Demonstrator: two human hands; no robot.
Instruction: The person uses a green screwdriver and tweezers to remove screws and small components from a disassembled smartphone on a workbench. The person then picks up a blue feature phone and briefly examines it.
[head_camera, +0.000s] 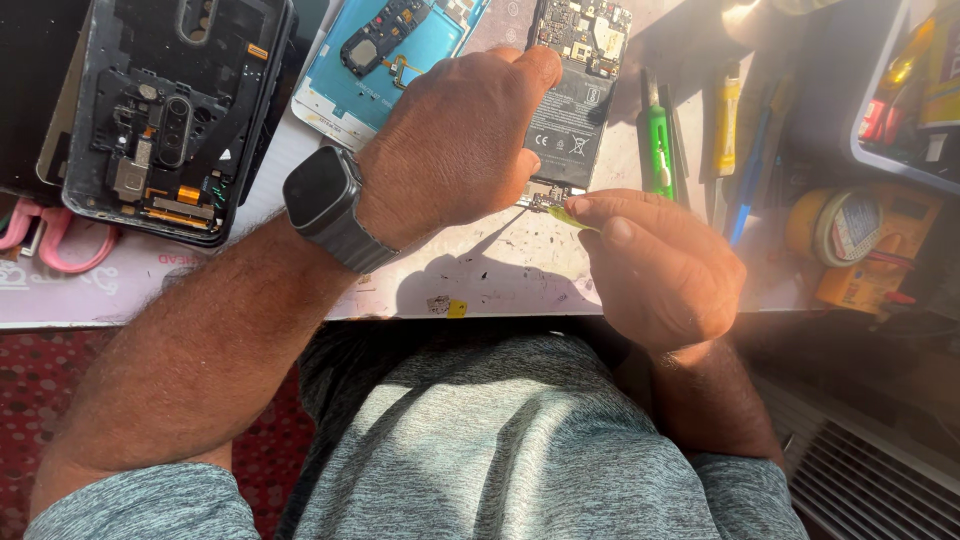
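My left hand (455, 140), with a dark smartwatch (322, 195) on its wrist, lies flat over an opened phone (572, 100) and presses it to the worktop; the phone's battery and circuit board show beside the fingers. My right hand (655, 265) pinches a thin yellow-green pry tool (566, 214) whose tip touches the small board at the phone's lower end (541, 195). Much of the phone is hidden under my left hand.
A black phone frame (170, 110) lies at the far left, with a blue phone housing (400, 55) behind my left hand. A green-handled screwdriver (657, 145), a yellow tool (727, 120), a tape roll (845, 225) and pink tweezers (60, 245) lie around. The worktop edge (480, 310) runs near my torso.
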